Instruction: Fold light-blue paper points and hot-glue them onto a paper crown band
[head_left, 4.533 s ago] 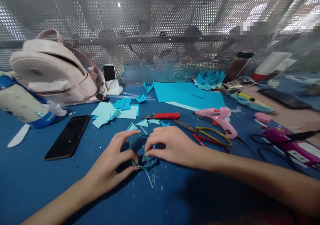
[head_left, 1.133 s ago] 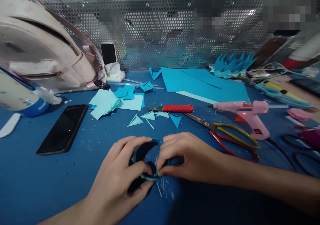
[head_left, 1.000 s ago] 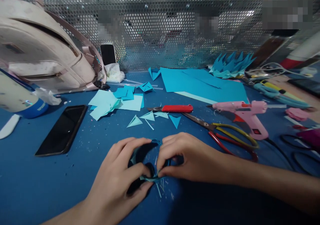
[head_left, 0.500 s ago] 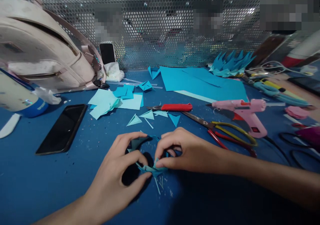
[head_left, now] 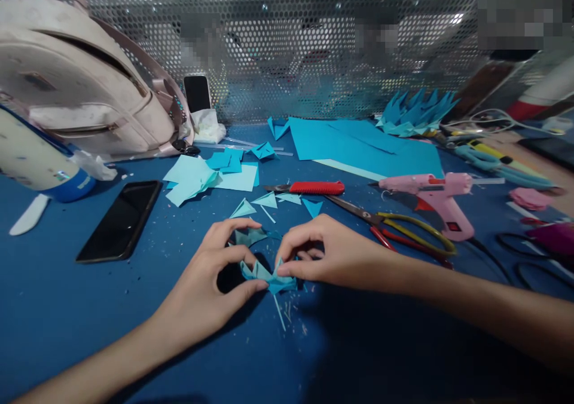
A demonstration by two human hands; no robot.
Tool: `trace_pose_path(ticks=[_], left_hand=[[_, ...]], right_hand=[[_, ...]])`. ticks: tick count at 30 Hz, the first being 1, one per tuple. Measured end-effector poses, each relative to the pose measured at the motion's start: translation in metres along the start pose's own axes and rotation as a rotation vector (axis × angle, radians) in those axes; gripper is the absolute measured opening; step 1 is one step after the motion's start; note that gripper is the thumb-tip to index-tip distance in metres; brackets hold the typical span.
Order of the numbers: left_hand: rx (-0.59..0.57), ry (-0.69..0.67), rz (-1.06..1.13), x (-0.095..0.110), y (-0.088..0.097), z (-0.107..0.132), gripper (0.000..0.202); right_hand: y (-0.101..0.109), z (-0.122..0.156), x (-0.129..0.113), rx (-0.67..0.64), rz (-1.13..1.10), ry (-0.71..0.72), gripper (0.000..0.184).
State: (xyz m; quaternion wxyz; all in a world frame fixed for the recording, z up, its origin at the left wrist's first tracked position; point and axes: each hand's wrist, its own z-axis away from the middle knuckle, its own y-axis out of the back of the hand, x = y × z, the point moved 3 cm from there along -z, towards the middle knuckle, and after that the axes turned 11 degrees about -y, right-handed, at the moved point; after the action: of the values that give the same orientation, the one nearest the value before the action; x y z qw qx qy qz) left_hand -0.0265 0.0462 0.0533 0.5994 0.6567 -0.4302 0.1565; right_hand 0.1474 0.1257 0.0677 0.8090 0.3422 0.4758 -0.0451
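Note:
A ring of folded blue paper triangles [head_left: 281, 282] lies low over the table between my hands, with pale points along its near side. My left hand [head_left: 214, 266] curves around the ring's left side, its thumb and fingers closed on the near band. From the right, my right hand [head_left: 329, 251] pinches one pale point on the same side between thumb and forefinger. Part of the ring's far side, with a darker folded triangle [head_left: 251, 236], shows past my left fingers. Loose folded triangles [head_left: 265, 199] lie just beyond my hands.
Behind my hands lie a red craft knife [head_left: 317, 187], scissors [head_left: 381, 219] and a pink glue gun [head_left: 433, 192]. Blue paper sheets [head_left: 359, 144] and a spiky paper piece [head_left: 415, 114] are farther back. A phone [head_left: 120, 220], bottle [head_left: 49, 159] and backpack [head_left: 85, 87] stand left.
The ring has tipped so its pale points show more clearly, and both hands have moved slightly up in view with it. My right fingers keep their pinch.

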Motion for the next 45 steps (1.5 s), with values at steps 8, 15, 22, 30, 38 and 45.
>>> trace_pose_path(ticks=[8,15,22,30,38,45], left_hand=[[0.023,-0.021,0.009,-0.001,0.000,0.001,0.007],[0.008,-0.012,0.007,-0.002,0.001,-0.001,0.008],[0.005,-0.019,-0.006,-0.001,0.001,-0.001,0.009],[0.007,-0.004,0.000,0.000,0.002,-0.001,0.009],[0.007,0.008,0.009,0.000,0.004,-0.002,0.008],[-0.002,-0.014,-0.001,-0.001,0.004,-0.003,0.009]], right_hand=[[0.000,0.003,-0.003,0.011,0.021,0.006,0.021],[0.001,0.003,-0.003,0.013,0.018,0.001,0.022],[0.001,0.004,-0.006,0.024,0.061,-0.006,0.020],[0.005,0.007,-0.009,-0.001,0.076,0.027,0.020],[0.012,0.009,-0.018,0.002,0.122,0.040,0.012],[0.010,0.008,-0.012,0.043,0.132,0.042,0.013]])
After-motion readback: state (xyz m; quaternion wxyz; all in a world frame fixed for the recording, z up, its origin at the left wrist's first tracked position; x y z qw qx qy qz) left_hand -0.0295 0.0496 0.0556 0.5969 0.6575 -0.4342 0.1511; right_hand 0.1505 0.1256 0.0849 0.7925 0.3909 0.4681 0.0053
